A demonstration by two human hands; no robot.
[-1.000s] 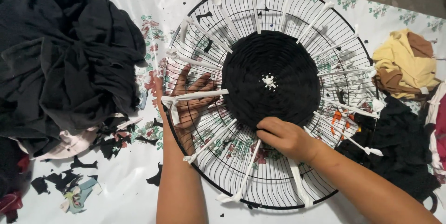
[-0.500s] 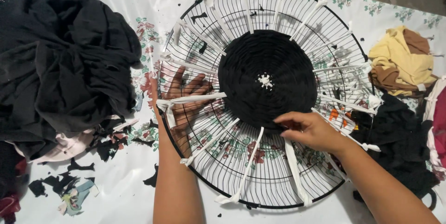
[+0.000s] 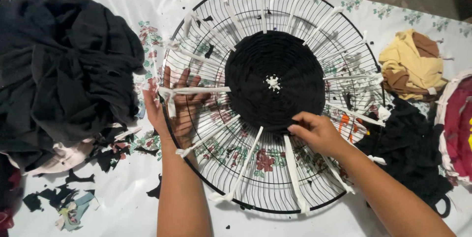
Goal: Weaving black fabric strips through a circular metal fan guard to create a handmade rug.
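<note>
Your left hand (image 3: 177, 104) lies open and flat under the wire grille (image 3: 255, 188) on the table (image 3: 113, 207), fingers spread beneath a white strip (image 3: 196, 90). Your right hand (image 3: 317, 131) pinches the lower edge of the black woven disc (image 3: 273, 82) at the grille's centre. Black cloth (image 3: 59, 65) is piled at the left.

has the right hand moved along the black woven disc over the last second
Yes. The right hand has slid rightward along the lower edge of the black woven disc, from its lower-left part toward its lower right, judged against the white centre knot.
</note>
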